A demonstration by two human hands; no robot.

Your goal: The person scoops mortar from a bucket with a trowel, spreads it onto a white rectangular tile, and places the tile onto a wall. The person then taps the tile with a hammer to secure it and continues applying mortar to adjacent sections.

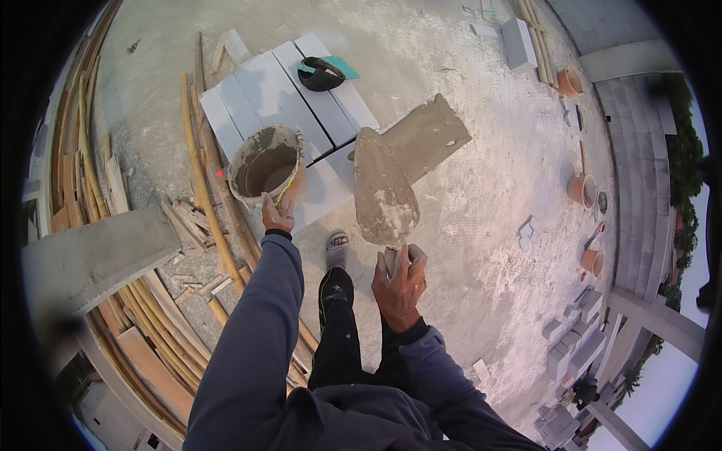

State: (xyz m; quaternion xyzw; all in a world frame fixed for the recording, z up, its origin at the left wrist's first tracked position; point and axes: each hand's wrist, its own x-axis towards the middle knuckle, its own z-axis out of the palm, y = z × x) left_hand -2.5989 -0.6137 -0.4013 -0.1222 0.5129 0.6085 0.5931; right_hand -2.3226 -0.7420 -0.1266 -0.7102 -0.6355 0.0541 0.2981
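Observation:
My left hand (pixel 279 216) is closed at the near rim of a round bucket (pixel 242 171), whose inner wall is smeared with grey mortar. The bucket is tilted, its mouth facing up toward me, over the near corner of some pale blocks (pixel 259 90). In my right hand (pixel 400 287), the fingers wrap round the short handle of a trowel (pixel 385 188). Its long blade points away from me and is coated with grey mortar, thinner near the handle. Just beyond the blade lies a flat rectangular patch of grey mortar (pixel 432 139); I cannot tell what is under it.
A black-handled tool with a teal plate (pixel 323 74) lies on the blocks. Bamboo poles (pixel 199 165) and timber run along the left, beside a concrete beam (pixel 101 255). Orange buckets (pixel 581 190) line the right side. Pale blocks (pixel 577 342) are piled lower right.

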